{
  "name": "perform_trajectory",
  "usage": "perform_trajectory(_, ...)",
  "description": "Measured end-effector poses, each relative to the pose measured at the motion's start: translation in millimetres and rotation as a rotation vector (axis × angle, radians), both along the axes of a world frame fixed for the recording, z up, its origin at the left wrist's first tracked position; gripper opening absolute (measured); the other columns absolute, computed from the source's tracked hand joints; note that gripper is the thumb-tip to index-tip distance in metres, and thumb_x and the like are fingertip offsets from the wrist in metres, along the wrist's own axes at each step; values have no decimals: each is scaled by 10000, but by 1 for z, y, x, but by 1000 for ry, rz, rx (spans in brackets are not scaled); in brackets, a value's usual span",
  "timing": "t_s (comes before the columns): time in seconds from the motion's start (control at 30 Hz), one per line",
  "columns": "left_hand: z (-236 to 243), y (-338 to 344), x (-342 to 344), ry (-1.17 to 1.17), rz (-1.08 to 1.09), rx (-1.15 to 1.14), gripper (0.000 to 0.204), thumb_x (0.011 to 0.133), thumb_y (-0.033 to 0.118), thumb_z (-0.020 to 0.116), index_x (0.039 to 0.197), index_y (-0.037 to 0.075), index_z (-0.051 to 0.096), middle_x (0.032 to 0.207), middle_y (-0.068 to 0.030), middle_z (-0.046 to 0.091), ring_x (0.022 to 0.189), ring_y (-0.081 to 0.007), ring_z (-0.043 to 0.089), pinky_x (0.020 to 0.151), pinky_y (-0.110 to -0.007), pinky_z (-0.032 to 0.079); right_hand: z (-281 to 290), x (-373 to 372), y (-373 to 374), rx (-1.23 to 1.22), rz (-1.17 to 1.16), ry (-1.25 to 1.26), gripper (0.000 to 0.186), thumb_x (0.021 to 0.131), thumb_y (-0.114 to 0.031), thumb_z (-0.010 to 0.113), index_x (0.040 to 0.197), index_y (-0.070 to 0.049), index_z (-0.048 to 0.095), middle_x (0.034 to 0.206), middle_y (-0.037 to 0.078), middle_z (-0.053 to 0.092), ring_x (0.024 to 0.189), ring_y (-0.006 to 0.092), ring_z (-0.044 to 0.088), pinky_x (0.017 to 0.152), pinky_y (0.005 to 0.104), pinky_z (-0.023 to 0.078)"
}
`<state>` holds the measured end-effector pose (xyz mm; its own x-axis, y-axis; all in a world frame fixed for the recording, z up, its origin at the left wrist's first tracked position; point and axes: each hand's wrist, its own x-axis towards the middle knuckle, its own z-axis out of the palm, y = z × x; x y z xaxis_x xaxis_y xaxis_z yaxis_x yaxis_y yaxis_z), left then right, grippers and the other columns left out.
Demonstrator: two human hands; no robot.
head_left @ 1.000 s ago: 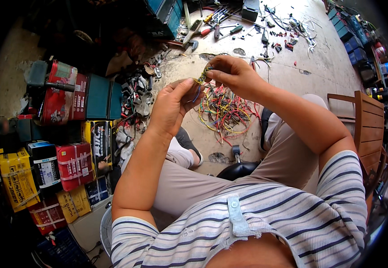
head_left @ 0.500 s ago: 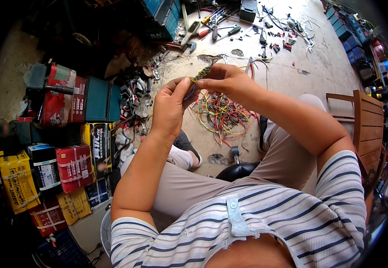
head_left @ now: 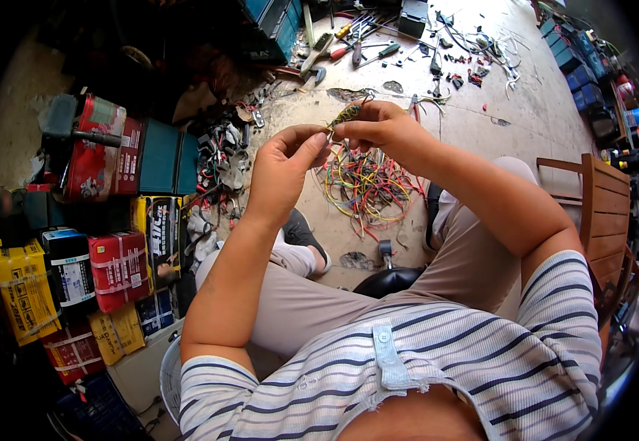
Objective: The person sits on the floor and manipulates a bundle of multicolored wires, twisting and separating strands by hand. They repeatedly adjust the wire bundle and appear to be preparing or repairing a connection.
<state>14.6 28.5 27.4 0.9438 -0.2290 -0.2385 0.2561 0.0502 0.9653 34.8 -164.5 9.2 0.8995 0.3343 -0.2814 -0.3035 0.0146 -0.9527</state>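
Both hands meet over the floor in front of me, around a short bundle of twisted yellow and dark wire (head_left: 346,115). My left hand (head_left: 290,158) pinches the bundle's near end between thumb and forefinger. Closed round its middle is my right hand (head_left: 382,131), with the far part of the bundle poking out beyond the fingers. Below the hands a tangled heap of red, yellow and dark wires (head_left: 367,187) lies on the floor. Fingers partly hide the bundle's near end.
Stacked battery boxes (head_left: 29,294) stand at my left beside a heap of scrap parts (head_left: 224,158). Screwdrivers (head_left: 385,51), a brush (head_left: 316,53) and wire scraps (head_left: 507,66) lie ahead. A wooden chair (head_left: 604,220) is at my right, with a row of batteries (head_left: 580,70) beyond.
The wire bundle has shifted slightly right and tilts flatter. My left fingers have changed their grip at its near end, and the blue strand that hung there no longer shows.
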Motion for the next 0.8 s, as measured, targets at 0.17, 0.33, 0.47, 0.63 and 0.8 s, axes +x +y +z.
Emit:
perform_trajectory(0.17, -3, 0, -1, 71, 11, -106, 166, 879, 76, 607, 1027, 0, 611, 947, -78, 635, 826, -139, 634, 762, -270, 552, 4, -4, 5, 11, -24, -42, 321, 770, -276, 721, 892, 8, 632, 796, 54, 631, 705, 110, 560, 621, 239, 445)
perform_trajectory(0.33, -3, 2, 0, 22, -26, -37, 156, 871, 71, 618, 1008, -4, 616, 913, -71, 641, 829, -136, 633, 766, -270, 553, -2, -2, 3, -34, 9, -46, 324, 787, -296, 726, 907, -12, 625, 813, 31, 625, 719, 92, 564, 644, 226, 442)
perform_trajectory(0.47, 2, 3, -1, -2, -71, 28, 163, 867, 59, 614, 1010, -18, 621, 899, -67, 648, 835, -128, 629, 774, -255, 537, 6, -1, -2, -95, 81, -33, 341, 795, -313, 723, 919, -11, 624, 832, 21, 631, 736, 89, 573, 666, 221, 446)
perform_trajectory(0.63, 1, 6, 2, -198, -70, 215, 184, 866, 41, 599, 1041, -12, 624, 896, -50, 649, 824, -102, 615, 769, -232, 500, -15, 9, -6, -60, 156, -169, 314, 810, -261, 702, 902, 26, 614, 789, 52, 630, 720, 105, 571, 649, 247, 457)
perform_trajectory(0.8, 3, 6, 1, -165, -30, 154, 177, 871, 52, 598, 1038, 3, 628, 871, -33, 643, 783, -90, 603, 740, -232, 494, -22, 10, -5, -84, 147, -282, 299, 812, -242, 686, 870, 41, 608, 734, 52, 620, 668, 98, 537, 604, 258, 446)
